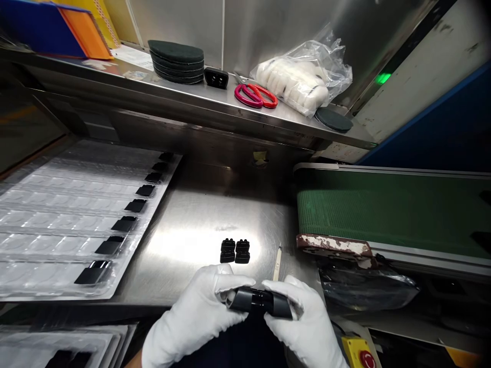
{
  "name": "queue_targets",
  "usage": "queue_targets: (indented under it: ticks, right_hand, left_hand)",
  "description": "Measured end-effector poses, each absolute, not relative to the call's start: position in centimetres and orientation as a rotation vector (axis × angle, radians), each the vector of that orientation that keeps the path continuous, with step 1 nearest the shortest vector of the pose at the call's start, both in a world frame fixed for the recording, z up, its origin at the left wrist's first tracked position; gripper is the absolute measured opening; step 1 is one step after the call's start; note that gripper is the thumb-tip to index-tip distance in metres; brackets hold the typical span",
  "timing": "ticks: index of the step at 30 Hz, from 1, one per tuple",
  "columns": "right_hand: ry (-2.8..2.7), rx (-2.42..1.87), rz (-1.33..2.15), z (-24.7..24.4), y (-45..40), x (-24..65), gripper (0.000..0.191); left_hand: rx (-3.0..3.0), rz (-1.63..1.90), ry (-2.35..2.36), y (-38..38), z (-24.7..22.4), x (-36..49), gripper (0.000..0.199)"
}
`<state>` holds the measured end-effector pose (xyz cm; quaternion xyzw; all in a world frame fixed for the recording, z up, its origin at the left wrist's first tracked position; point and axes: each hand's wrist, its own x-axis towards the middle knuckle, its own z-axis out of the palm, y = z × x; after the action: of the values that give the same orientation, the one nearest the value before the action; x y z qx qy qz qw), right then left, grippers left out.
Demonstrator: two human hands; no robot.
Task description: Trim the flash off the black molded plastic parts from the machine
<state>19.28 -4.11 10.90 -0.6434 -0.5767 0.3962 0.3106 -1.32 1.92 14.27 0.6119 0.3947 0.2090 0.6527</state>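
Observation:
Both hands wear white gloves. My left hand [201,306] grips the left end of a glossy black part [261,300], thumb above and fingers below. The other end of that part is held by my right hand [305,317]. Just beyond the hands, small black pieces [235,251] lie in two side-by-side groups on the metal table [184,209]. A pale-handled blade tool [277,261] points away from me beside my right hand.
A clear tray [69,225] with a column of black parts covers the left side. On the right is a green conveyor [391,209]. The back shelf [215,99] bears dark discs [177,61], scissors [255,95] and a plastic bag [299,79]. A red button [367,359] sits lower right.

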Motion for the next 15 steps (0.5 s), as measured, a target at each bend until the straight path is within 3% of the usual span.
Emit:
queue_targets:
  ticks: [3, 5, 11, 15]
  right_hand:
    - [-1.386, -1.727, 1.195, 10.5, -3.6, 19.3, 0.038]
    - [-1.105, -1.683, 1.363, 10.2, -3.2, 19.2, 0.040]
    - [-0.108, -1.136, 1.676, 7.5, -3.5, 18.5, 0.025]
    - [-0.053, -1.093, 1.715, 6.8, -4.7, 17.7, 0.017]
  left_hand:
    - [1.294, 0.419, 1.034, 1.9, 13.2, -1.3, 0.005]
    - [1.170, 0.455, 1.091, 2.0, 11.7, -1.2, 0.015]
    - [0.750, 0.563, 0.861, 1.1, 6.7, -1.9, 0.031]
    - [0.515, 0.649, 0.701, -0.5, 6.6, -1.6, 0.036]
